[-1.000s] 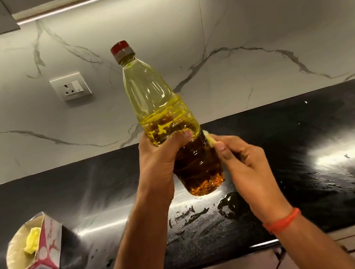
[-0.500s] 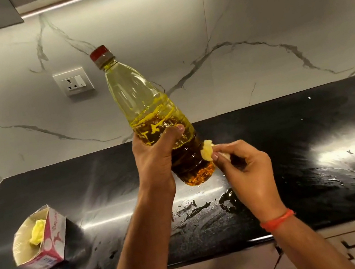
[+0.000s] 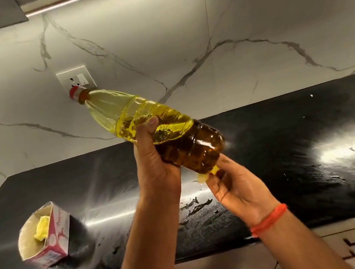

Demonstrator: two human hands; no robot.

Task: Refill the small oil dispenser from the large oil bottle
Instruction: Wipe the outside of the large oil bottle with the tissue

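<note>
The left hand [image 3: 155, 162] grips the oil bottle [image 3: 158, 128] around its middle, thumb over the front, and holds it above the black counter [image 3: 302, 136], tilted steeply with the red cap [image 3: 75, 93] up and to the left, in front of the wall socket [image 3: 75, 77]. The right hand [image 3: 235, 183] pinches a small yellow wad [image 3: 205, 175] against the bottle's bottom edge; an orange band [image 3: 269, 219] circles that wrist. Smeared wet patches [image 3: 196, 207] lie on the counter below. Well to the left stands an open carton [image 3: 45, 236] with a yellow lump inside
</note>
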